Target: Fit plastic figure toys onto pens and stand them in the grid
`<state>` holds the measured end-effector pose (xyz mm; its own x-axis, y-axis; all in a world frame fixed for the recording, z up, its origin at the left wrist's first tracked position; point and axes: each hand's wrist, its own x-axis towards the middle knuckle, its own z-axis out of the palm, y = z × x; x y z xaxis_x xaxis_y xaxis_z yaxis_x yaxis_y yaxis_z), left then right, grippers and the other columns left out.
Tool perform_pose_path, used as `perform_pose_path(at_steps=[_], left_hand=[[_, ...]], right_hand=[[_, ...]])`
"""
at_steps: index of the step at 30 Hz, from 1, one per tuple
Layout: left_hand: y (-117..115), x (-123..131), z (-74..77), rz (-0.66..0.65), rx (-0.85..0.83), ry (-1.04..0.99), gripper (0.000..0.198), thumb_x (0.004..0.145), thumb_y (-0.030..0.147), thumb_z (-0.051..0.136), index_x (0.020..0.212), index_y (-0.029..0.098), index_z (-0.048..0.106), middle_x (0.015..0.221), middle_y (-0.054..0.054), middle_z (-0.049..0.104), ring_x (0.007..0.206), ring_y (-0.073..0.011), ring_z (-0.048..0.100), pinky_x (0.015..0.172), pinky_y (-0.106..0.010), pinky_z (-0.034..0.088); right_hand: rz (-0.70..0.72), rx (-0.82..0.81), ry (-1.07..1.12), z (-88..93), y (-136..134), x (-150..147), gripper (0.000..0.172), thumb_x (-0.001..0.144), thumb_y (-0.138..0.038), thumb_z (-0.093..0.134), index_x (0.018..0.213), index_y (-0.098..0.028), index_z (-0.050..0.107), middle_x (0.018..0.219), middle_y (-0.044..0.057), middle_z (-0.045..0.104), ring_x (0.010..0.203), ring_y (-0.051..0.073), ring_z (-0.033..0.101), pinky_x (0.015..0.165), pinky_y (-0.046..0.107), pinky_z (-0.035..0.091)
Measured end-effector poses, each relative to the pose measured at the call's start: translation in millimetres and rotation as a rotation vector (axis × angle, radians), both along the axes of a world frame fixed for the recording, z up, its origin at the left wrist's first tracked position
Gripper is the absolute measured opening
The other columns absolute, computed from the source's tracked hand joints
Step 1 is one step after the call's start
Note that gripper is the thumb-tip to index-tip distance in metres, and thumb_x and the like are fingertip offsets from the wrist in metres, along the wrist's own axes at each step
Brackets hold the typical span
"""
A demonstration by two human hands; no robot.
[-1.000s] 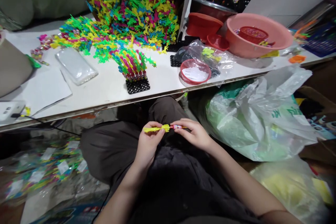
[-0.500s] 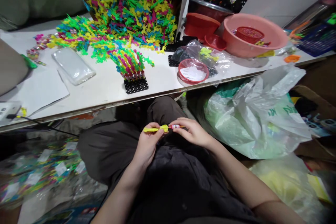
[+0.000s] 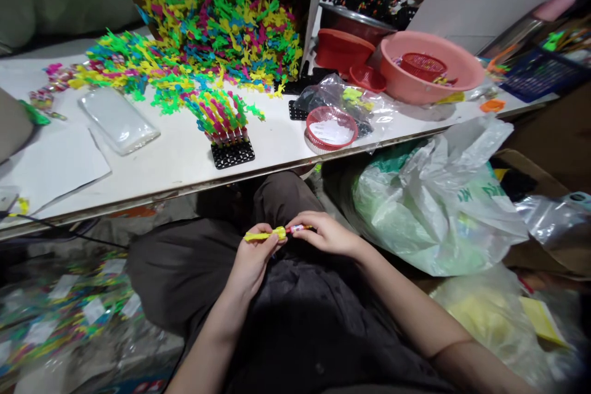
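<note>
Above my lap, my left hand [image 3: 253, 258] pinches a yellow plastic figure [image 3: 258, 236] between thumb and fingers. My right hand [image 3: 325, 234] is closed on a small printed tube [image 3: 298, 229] with a red end, pointing left. That red end meets the figure's right end; whether it sits inside, I cannot tell. On the table beyond my knees, a black perforated stand [image 3: 233, 154] holds several upright tubes topped with coloured figures [image 3: 221, 112].
A big heap of coloured plastic figures [image 3: 221, 37] covers the table's back. A clear plastic packet [image 3: 117, 120] lies left. Red basket [image 3: 331, 127] and pink basin [image 3: 431, 68] stand right. A white plastic bag [image 3: 438, 203] bulges beside my right knee; bagged figures [image 3: 92, 311] lie lower left.
The view has swung slightly, so the table and its things appear further left. My hands keep the same hold, with figure and tube end to end.
</note>
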<state>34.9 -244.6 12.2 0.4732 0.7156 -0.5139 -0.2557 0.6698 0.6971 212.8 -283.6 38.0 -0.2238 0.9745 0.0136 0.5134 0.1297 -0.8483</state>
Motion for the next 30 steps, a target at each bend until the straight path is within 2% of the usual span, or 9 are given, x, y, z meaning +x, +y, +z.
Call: perform_pose_path(at_steps=[6, 10, 13, 16, 18, 20, 22, 26, 30], left_hand=[[7, -4, -6.2, -0.005, -0.043, 0.048, 0.039, 0.052, 0.025, 0.078, 0.077, 0.014, 0.050, 0.071, -0.001, 0.063, 0.066, -0.0106, 0.061, 0.069, -0.022, 0.048], [15, -6, -1.8, -0.038, 0.093, 0.088, 0.033, 0.057, 0.027, 0.075, 0.077, 0.014, 0.052, 0.072, 0.000, 0.061, 0.066, -0.0094, 0.059, 0.064, -0.018, 0.045], [24, -10, 6.4, -0.218, 0.249, 0.091, 0.037, 0.061, 0.023, 0.073, 0.093, 0.016, 0.055, 0.079, -0.003, 0.061, 0.071, -0.0114, 0.058, 0.066, -0.020, 0.045], [44, -17, 12.3, -0.403, 0.473, 0.088, 0.064, 0.066, 0.025, 0.068, 0.123, 0.022, 0.039, 0.100, -0.009, 0.058, 0.088, -0.0178, 0.058, 0.079, -0.030, 0.044], [69, -24, 12.1, -0.339, 0.778, 0.314, 0.065, 0.070, 0.029, 0.063, 0.127, 0.024, 0.033, 0.115, -0.011, 0.051, 0.104, -0.0221, 0.050, 0.091, -0.038, 0.038], [99, -30, 7.8, -0.198, 1.117, 0.675, 0.057, 0.072, 0.033, 0.058, 0.125, 0.024, 0.037, 0.124, -0.011, 0.043, 0.116, -0.0250, 0.039, 0.099, -0.043, 0.028], [127, -34, 0.3, -0.138, 1.315, 0.962, 0.054, 0.075, 0.034, 0.054, 0.124, 0.022, 0.038, 0.127, -0.011, 0.040, 0.120, -0.0268, 0.032, 0.101, -0.044, 0.023], [148, -26, -14.5, -0.214, 1.411, 1.230, 0.056, 0.076, 0.033, 0.051, 0.127, 0.019, 0.035, 0.129, -0.015, 0.037, 0.120, -0.0298, 0.032, 0.100, -0.049, 0.019], [133, -5, -15.0, -0.345, 1.494, 1.165, 0.055, 0.079, 0.032, 0.047, 0.130, 0.023, 0.030, 0.132, -0.011, 0.037, 0.121, -0.0280, 0.032, 0.100, -0.052, 0.012]], right_hand=[[0.005, -0.030, -0.040, -4.6, 4, -4, 0.021, 0.085, -0.027, 0.047, 0.098, -0.019, 0.060, 0.091, 0.004, 0.063, 0.085, 0.014, 0.057, 0.078, 0.026, 0.042], [-0.032, -0.038, -0.118, -4.7, 6, -4, 0.022, 0.084, -0.028, 0.049, 0.103, -0.021, 0.057, 0.094, 0.003, 0.062, 0.088, 0.015, 0.054, 0.082, 0.029, 0.040], [-0.049, 0.026, -0.232, -4.9, 8, 2, 0.018, 0.080, -0.032, 0.055, 0.094, -0.023, 0.061, 0.090, 0.003, 0.059, 0.088, 0.016, 0.051, 0.082, 0.031, 0.039], [-0.149, 0.106, -0.278, -6.6, 9, 15, 0.016, 0.078, -0.034, 0.057, 0.087, -0.023, 0.066, 0.087, 0.004, 0.058, 0.086, 0.017, 0.050, 0.079, 0.031, 0.040], [-0.267, 0.119, -0.204, -7.0, 8, 24, 0.019, 0.079, -0.035, 0.055, 0.089, -0.022, 0.066, 0.085, 0.005, 0.058, 0.082, 0.016, 0.052, 0.075, 0.029, 0.043], [-0.397, 0.126, -0.113, -6.3, 6, 33, 0.023, 0.079, -0.037, 0.054, 0.090, -0.020, 0.065, 0.084, 0.005, 0.058, 0.077, 0.016, 0.054, 0.070, 0.027, 0.044], [-0.525, 0.135, -0.048, -5.6, 3, 38, 0.026, 0.079, -0.040, 0.054, 0.089, -0.019, 0.065, 0.084, 0.005, 0.059, 0.071, 0.015, 0.055, 0.065, 0.026, 0.045], [-0.656, 0.084, 0.104, -10.7, -2, 39, 0.031, 0.078, -0.043, 0.052, 0.092, -0.018, 0.062, 0.086, 0.006, 0.059, 0.057, 0.013, 0.055, 0.053, 0.026, 0.046], [-0.743, 0.048, 0.198, -21.7, 0, 38, 0.033, 0.075, -0.044, 0.055, 0.094, -0.017, 0.054, 0.070, 0.003, 0.058, 0.058, 0.016, 0.058, 0.054, 0.028, 0.047]])
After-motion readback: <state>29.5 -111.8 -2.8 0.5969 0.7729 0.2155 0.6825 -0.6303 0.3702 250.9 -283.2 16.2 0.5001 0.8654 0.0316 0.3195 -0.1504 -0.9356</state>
